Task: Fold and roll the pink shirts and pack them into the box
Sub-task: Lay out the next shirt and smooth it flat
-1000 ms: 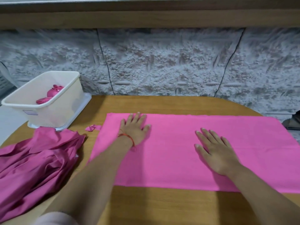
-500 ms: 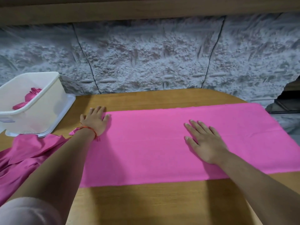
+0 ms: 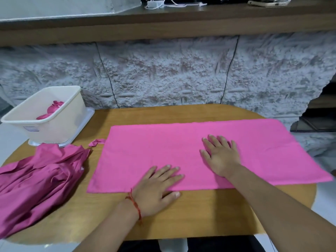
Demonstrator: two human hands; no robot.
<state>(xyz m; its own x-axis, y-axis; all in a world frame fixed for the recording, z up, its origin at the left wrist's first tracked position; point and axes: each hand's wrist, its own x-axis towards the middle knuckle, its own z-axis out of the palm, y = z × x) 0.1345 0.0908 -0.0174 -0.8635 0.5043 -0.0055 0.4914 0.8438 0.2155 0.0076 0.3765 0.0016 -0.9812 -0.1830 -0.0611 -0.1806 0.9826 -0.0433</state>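
A bright pink shirt [image 3: 145, 155] lies folded into a long flat rectangle across the middle of the wooden bench [image 3: 200, 215], its right end reaching past the bench's rounded edge. The right hand [image 3: 221, 157] lies open and palm-down on the shirt, right of its middle, with the fingers straight and spread toward the far edge. The left hand [image 3: 156, 188] is also open and flat, set at the shirt's near edge: its fingers rest on the cloth, while the thumb and heel of the palm lie on the bare wood. A red string bracelet [image 3: 135, 206] circles the left wrist. Just off the shirt's far-left corner lies a small pink scrap [image 3: 96, 142]. To the left, a loose heap [image 3: 36, 180] of darker pink shirts spreads over the bench's left end, apart from the flat shirt. Behind the heap stands the cream plastic box [image 3: 60, 124] on a pale lid [image 3: 89, 113], with rolled pink shirts [image 3: 54, 108] inside it. A rough grey stone wall [image 3: 163, 73] runs behind the bench, under a wooden shelf [image 3: 163, 20].
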